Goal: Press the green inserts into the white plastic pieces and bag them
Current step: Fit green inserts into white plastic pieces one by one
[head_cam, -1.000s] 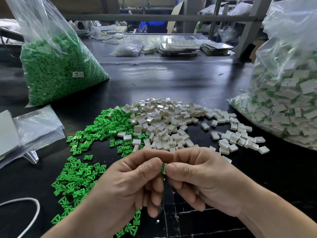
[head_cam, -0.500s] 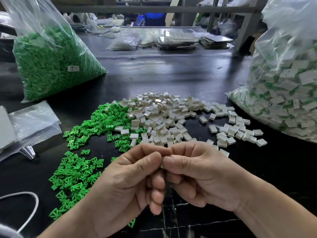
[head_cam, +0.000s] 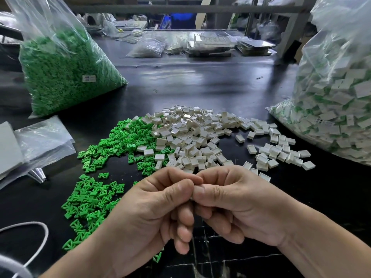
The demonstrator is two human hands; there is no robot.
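Both hands pinch one pale part point(head_cam: 192, 199) between them. The left hand point(head_cam: 156, 207) and right hand point(head_cam: 236, 203) meet thumb tip to thumb tip, forefingers curled over the top and the remaining fingers folded loosely underneath. Only a sliver of the part shows in the seam between the thumbs, so it cannot be determined whether a green insert sits in it.

The hands are held above the black table point(head_cam: 200, 81), just on the near side of the pile of white pieces point(head_cam: 200, 141). Loose green inserts point(head_cam: 104, 157) lie against the left side of that pile and trail toward the viewer, partly hidden under the left wrist.

Left of and beyond the pile stands a clear bag of green inserts point(head_cam: 60, 81). Its small white label point(head_cam: 89, 78) is too blurred to read. Right of the pile, a larger clear bag of white pieces point(head_cam: 337, 117), green showing among them, is cut off by the frame edge. Far left of the pile lie flat clear bags point(head_cam: 40, 137) and a white cord point(head_cam: 40, 231).
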